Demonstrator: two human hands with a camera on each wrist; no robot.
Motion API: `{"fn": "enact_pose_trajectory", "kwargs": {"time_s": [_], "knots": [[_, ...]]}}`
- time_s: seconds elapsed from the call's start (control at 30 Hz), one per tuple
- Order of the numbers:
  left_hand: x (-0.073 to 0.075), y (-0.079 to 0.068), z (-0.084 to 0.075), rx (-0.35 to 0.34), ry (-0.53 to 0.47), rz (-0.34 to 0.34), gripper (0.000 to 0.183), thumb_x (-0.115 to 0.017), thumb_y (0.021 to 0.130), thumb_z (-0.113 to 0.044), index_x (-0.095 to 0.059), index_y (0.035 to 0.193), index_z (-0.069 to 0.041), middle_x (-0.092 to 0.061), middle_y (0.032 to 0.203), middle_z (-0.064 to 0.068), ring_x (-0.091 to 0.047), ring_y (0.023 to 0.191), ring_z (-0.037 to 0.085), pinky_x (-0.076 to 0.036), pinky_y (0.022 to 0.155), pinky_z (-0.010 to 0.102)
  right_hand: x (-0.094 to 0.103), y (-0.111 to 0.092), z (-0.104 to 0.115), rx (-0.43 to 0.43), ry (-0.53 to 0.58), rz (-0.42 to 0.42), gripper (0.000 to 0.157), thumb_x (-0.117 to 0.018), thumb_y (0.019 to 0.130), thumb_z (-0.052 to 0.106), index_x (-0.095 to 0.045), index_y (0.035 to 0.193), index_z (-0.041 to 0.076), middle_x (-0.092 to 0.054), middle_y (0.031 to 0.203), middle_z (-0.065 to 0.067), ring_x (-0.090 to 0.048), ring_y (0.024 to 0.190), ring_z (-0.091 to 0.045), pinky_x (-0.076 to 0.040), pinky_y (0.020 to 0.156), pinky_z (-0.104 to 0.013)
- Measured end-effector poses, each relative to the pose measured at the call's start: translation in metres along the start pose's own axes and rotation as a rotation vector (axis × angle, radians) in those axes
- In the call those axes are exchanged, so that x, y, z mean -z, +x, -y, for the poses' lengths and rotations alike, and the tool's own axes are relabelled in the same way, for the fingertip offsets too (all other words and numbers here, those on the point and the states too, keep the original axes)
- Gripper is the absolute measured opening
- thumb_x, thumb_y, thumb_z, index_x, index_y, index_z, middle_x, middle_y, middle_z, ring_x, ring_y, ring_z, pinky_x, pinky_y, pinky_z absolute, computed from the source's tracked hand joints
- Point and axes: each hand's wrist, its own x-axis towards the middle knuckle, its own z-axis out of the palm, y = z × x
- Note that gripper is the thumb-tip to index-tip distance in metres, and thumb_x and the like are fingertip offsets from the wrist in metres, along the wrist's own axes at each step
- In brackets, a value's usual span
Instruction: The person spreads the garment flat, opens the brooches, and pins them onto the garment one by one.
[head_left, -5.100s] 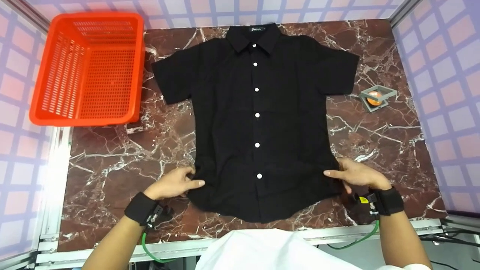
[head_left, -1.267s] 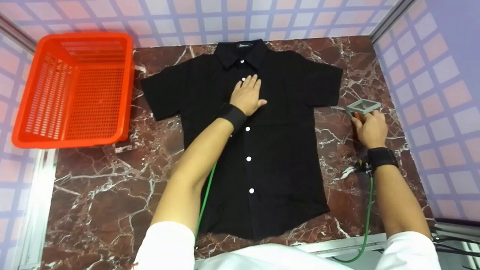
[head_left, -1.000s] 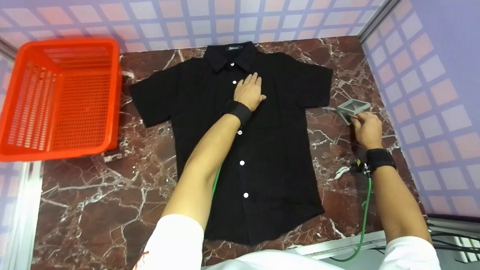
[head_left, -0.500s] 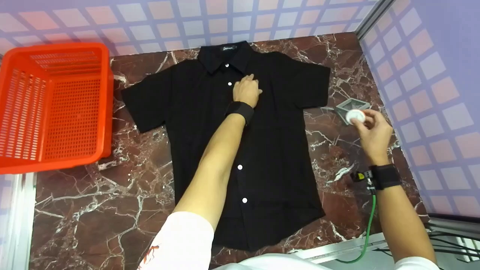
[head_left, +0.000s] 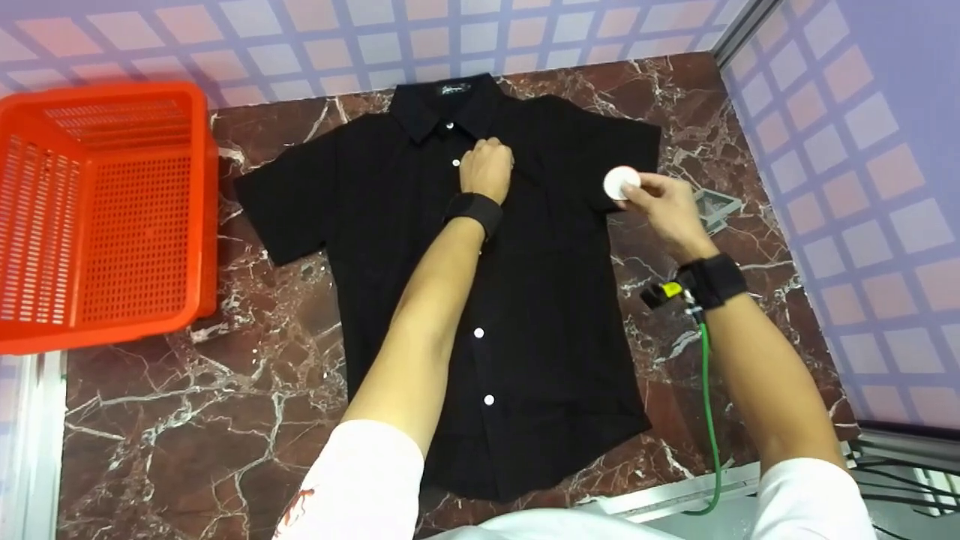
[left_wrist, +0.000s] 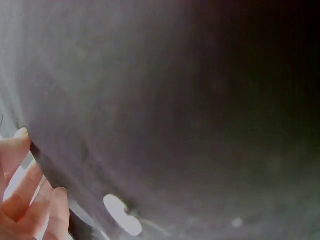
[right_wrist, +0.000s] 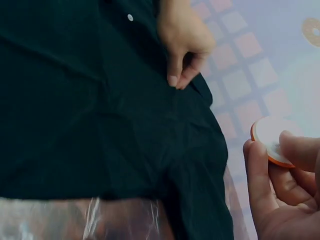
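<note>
A black short-sleeved button-up shirt point(head_left: 555, 300) lies face up on the table, its collar toward the back wall. At the chest, just below the collar, my left hand point(head_left: 486, 169) pinches a bit of the shirt's cloth between thumb and fingers, as the right wrist view shows. My right hand point(head_left: 664, 206) holds a flat round disc point(right_wrist: 272, 140) between thumb and fingers, above the shirt's right-hand sleeve. The disc has a white face and an orange edge. Behind the right hand stands a small grey-framed clear case point(head_left: 716, 208), partly hidden by it.
An orange-red plastic basket point(head_left: 135, 225) stands at the left on the dark red marbled table point(head_left: 187, 420). Checked walls point(head_left: 862, 150) rise at the back and right. A green cable point(head_left: 709, 405) runs from the right wristband toward the table's front edge.
My right hand has taken the disc out of the grey case and carried it left, over the sleeve. My left hand went from lying flat on the shirt's chest to pinching its cloth.
</note>
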Motion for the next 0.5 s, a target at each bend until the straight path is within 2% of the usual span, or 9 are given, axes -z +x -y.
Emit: {"fn": "enact_pose_trajectory", "kwargs": {"time_s": [0.1, 0.2, 0.3, 0.4, 0.5], "knots": [[0.002, -0.001, 0.000, -0.001, -0.013, 0.005, 0.019, -0.058, 0.098, -0.010, -0.077, 0.098, -0.014, -0.068, 0.104, 0.004, -0.062, 0.099, 0.024, -0.050, 0.084, 0.038, -0.011, 0.009, -0.002, 0.023, -0.054, 0.013, 0.023, -0.068, 0.093, -0.003, -0.066, 0.112, -0.016, -0.071, 0.087, -0.005, -0.069, 0.077, -0.012, -0.057, 0.074, -0.021], [0.003, -0.002, 0.001, -0.010, -0.035, -0.001, 0.018, -0.059, 0.098, -0.009, -0.076, 0.100, -0.013, -0.068, 0.103, 0.004, -0.062, 0.098, 0.024, -0.050, 0.083, 0.038, -0.019, 0.015, -0.004, 0.058, -0.185, 0.014, 0.023, -0.067, 0.093, -0.001, -0.066, 0.110, -0.017, -0.071, 0.084, -0.002, -0.069, 0.074, -0.010, -0.057, 0.072, -0.021], [0.005, -0.002, 0.002, -0.029, -0.050, -0.018, 0.018, -0.059, 0.099, -0.012, -0.076, 0.104, -0.013, -0.069, 0.104, 0.004, -0.063, 0.099, 0.023, -0.049, 0.085, 0.037, -0.028, 0.023, -0.008, 0.130, -0.443, -0.014, 0.023, -0.070, 0.094, 0.007, -0.072, 0.109, -0.010, -0.073, 0.085, -0.005, -0.067, 0.070, -0.004, -0.054, 0.068, -0.017], [0.005, -0.003, 0.004, -0.049, -0.059, -0.043, 0.019, -0.058, 0.099, -0.015, -0.077, 0.104, -0.013, -0.069, 0.104, 0.004, -0.062, 0.101, 0.024, -0.048, 0.087, 0.037, -0.038, 0.032, -0.012, 0.245, -0.721, -0.064, 0.022, -0.073, 0.092, 0.014, -0.077, 0.109, -0.001, -0.076, 0.094, -0.009, -0.069, 0.079, -0.011, -0.053, 0.075, -0.025], [0.006, -0.003, 0.007, -0.075, -0.069, -0.065, 0.018, -0.060, 0.098, -0.018, -0.077, 0.102, -0.013, -0.069, 0.104, 0.004, -0.062, 0.102, 0.024, -0.047, 0.086, 0.037, -0.049, 0.041, -0.014, 0.330, -0.872, -0.114, 0.023, -0.074, 0.091, 0.016, -0.078, 0.112, 0.007, -0.076, 0.103, -0.010, -0.070, 0.094, -0.021, -0.051, 0.086, -0.035]]}}
